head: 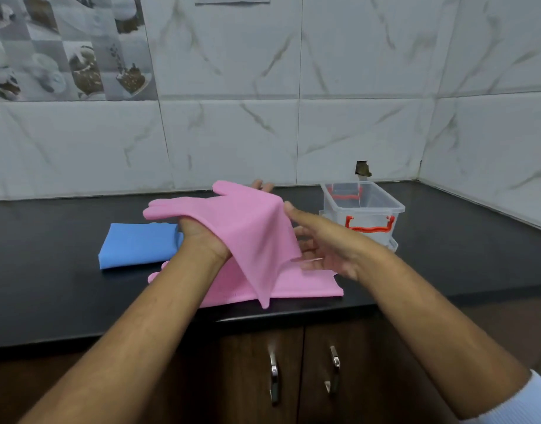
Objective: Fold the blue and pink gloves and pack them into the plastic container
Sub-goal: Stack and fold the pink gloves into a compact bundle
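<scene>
Obs: you've got one pink glove point(247, 228) lifted off the table point(49, 289), draped over your left hand point(202, 237). L grip: fingers mostly hidden under the sheet, tips showing past its far edge at 12 o'clock, so it looks flat and supporting, not clamped. R hand point(321, 243) sits at 3 o'clock of the glove, thumb up at the top corner, fingers spread and relaxed; whether it actually pinches the edge I can't tell.

Positions: second pink glove point(293, 286) lies flat on the table at 6 o'clock under the lifted one. Blue gloves point(137, 244) already folded into a flat packet at 9 o'clock, touching nothing else visible. Plastic container point(362, 209) at 3 o'clock, lid off, red latches, looks to have nothing inside.

Step in hand (judged): folding the 1st pink glove. To do it well: bring cuff end to finger end w/ edges matched, lay it down and press the crease flat, since the rubber will likely spring back open. Keep the packet approx the blue one's footprint so both fit the box.

Unclear: L fingers under the glove; glove cuff corner hangs at 6 o'clock hiding part of the lower glove; blue packet's right end hidden behind your L hand, so count of blue gloves is unconfirmed.
</scene>
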